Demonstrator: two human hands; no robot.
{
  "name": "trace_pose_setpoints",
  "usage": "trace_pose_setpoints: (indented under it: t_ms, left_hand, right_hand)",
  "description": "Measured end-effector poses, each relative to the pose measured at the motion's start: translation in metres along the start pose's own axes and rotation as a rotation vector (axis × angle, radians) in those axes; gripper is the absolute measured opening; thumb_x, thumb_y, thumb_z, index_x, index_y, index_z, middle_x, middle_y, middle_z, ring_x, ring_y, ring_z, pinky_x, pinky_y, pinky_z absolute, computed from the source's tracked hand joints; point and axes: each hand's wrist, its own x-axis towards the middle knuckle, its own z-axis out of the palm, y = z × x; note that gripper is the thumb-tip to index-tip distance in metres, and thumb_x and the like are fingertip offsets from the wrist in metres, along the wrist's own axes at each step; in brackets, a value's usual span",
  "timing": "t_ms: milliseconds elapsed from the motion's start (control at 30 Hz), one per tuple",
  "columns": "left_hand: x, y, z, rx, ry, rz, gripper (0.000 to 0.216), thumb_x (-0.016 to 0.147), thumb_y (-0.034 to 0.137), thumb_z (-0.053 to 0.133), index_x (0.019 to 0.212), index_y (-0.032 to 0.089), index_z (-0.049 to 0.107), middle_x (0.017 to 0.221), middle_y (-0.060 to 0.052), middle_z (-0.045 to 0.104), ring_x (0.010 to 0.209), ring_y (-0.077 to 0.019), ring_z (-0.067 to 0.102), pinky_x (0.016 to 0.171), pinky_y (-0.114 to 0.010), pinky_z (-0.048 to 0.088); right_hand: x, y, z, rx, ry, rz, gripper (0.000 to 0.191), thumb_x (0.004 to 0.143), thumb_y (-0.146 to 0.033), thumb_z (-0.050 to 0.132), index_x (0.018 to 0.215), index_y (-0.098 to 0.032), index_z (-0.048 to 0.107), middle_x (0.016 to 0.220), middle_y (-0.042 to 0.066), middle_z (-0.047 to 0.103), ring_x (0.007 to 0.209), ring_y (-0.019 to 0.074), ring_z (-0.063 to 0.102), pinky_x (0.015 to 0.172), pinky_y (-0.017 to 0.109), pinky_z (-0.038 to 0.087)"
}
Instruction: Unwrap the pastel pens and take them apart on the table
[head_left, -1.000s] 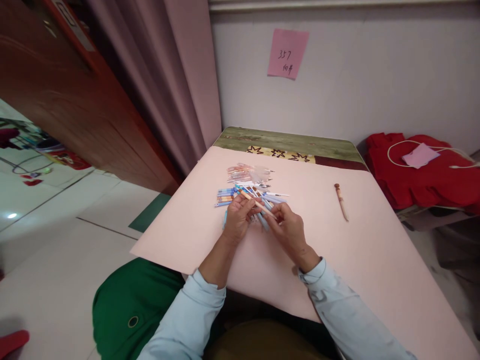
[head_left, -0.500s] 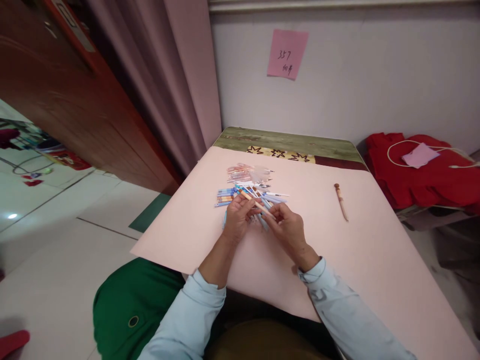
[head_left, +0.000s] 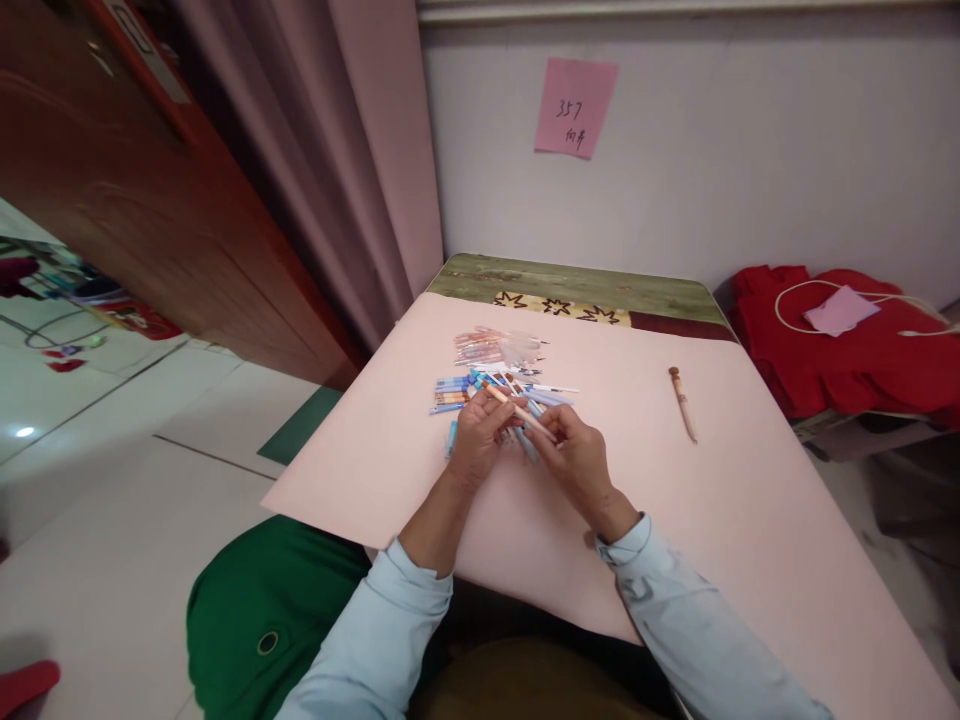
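Observation:
Between my two hands is a slim pen (head_left: 520,411) with a tan upper end and a pale lower end, slanting down to the right. My left hand (head_left: 480,435) pinches its upper part, and my right hand (head_left: 576,452) grips the lower end. Just beyond my fingers lies a loose heap of blue, white and orange pen parts (head_left: 451,391), partly covered by my hands. Behind it is a bunch of clear pinkish pen tubes (head_left: 487,346) with dark tips. Off to the right a beige pen with a brown top (head_left: 682,405) lies alone.
A pale pink sheet (head_left: 360,440) covers most of the table (head_left: 585,280). Red cloth (head_left: 885,360) with a white cable is at the right. On the left are a brown door (head_left: 187,200), a curtain (head_left: 375,150) and a green stool cover (head_left: 262,600). A pink note (head_left: 576,108) hangs on the wall.
Both hands keep nearly the same place over the heap. The pen between them has shifted slightly down and to the right.

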Motion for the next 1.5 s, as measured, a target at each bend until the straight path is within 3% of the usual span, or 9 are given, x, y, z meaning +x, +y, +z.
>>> trace_pose_setpoints:
  t_ms: [300, 500, 633, 1000, 1100, 1233, 1333, 1500]
  left_hand:
    - [0.0, 0.0, 0.001, 0.015, 0.002, -0.01, 0.037, 0.069, 0.024, 0.08, 0.097, 0.015, 0.06, 0.086, -0.007, 0.074, 0.072, -0.0136, 0.067, 0.072, -0.026, 0.05]
    - [0.001, -0.001, 0.0, 0.016, 0.018, 0.003, 0.038, 0.067, 0.024, 0.081, 0.098, 0.015, 0.059, 0.086, -0.006, 0.074, 0.072, -0.0132, 0.067, 0.072, -0.025, 0.049]
    - [0.001, -0.002, 0.0, 0.024, -0.002, 0.009, 0.037, 0.068, 0.024, 0.08, 0.096, 0.015, 0.059, 0.084, -0.006, 0.074, 0.075, -0.0144, 0.067, 0.076, -0.026, 0.048]
    - [0.0, 0.0, -0.001, 0.036, -0.035, -0.023, 0.037, 0.068, 0.026, 0.08, 0.095, 0.016, 0.056, 0.082, -0.006, 0.074, 0.067, -0.014, 0.066, 0.069, -0.026, 0.048]
    - [0.002, 0.001, -0.002, 0.01, 0.028, 0.004, 0.037, 0.067, 0.026, 0.081, 0.093, 0.016, 0.057, 0.082, -0.005, 0.074, 0.069, -0.0136, 0.066, 0.068, -0.025, 0.048]
    - [0.003, 0.004, -0.001, -0.034, 0.101, 0.046, 0.037, 0.066, 0.026, 0.081, 0.092, 0.016, 0.058, 0.082, -0.004, 0.074, 0.071, -0.0132, 0.067, 0.067, -0.024, 0.048]
    - [0.001, 0.004, 0.002, 0.001, 0.1, 0.052, 0.038, 0.065, 0.025, 0.082, 0.093, 0.015, 0.058, 0.08, -0.004, 0.074, 0.065, -0.0116, 0.065, 0.064, -0.023, 0.046]
    - [0.0, 0.002, 0.004, 0.052, 0.078, 0.042, 0.039, 0.064, 0.025, 0.083, 0.091, 0.016, 0.056, 0.074, -0.003, 0.074, 0.057, -0.0094, 0.06, 0.059, -0.021, 0.044]
  right_hand:
    - [0.0, -0.002, -0.003, -0.021, -0.116, 0.022, 0.044, 0.096, -0.046, 0.042, 0.063, -0.021, 0.059, 0.054, -0.001, 0.061, 0.049, 0.0106, 0.053, 0.054, 0.022, 0.035]
    - [0.0, 0.0, -0.001, -0.031, -0.011, 0.006, 0.031, 0.081, -0.051, 0.066, 0.093, -0.022, 0.066, 0.062, -0.004, 0.063, 0.054, 0.0113, 0.054, 0.055, 0.021, 0.036]
    - [-0.001, 0.0, -0.001, -0.026, -0.007, 0.011, 0.028, 0.085, -0.047, 0.061, 0.078, -0.021, 0.064, 0.06, -0.003, 0.063, 0.052, 0.0103, 0.052, 0.054, 0.021, 0.035]
    - [-0.001, -0.006, -0.006, 0.036, -0.144, 0.045, 0.041, 0.092, -0.048, 0.049, 0.065, -0.021, 0.064, 0.054, -0.001, 0.063, 0.047, 0.0104, 0.053, 0.052, 0.021, 0.037]
    - [-0.001, -0.002, -0.005, 0.167, -0.144, 0.073, 0.046, 0.096, -0.051, 0.04, 0.077, -0.021, 0.07, 0.058, 0.0, 0.065, 0.053, 0.0119, 0.059, 0.058, 0.022, 0.043]
    - [0.001, 0.004, -0.004, 0.359, 0.018, 0.158, 0.056, 0.1, -0.051, 0.024, 0.099, -0.018, 0.069, 0.067, 0.002, 0.068, 0.06, 0.0131, 0.063, 0.064, 0.024, 0.049]
    - [0.002, 0.004, -0.004, 0.319, 0.061, 0.131, 0.051, 0.098, -0.053, 0.033, 0.088, -0.018, 0.069, 0.066, 0.001, 0.066, 0.06, 0.0126, 0.061, 0.062, 0.023, 0.047]
    - [0.0, -0.004, -0.003, 0.058, 0.009, -0.024, 0.03, 0.081, -0.05, 0.066, 0.081, -0.02, 0.07, 0.063, -0.002, 0.065, 0.056, 0.0109, 0.057, 0.057, 0.021, 0.042]
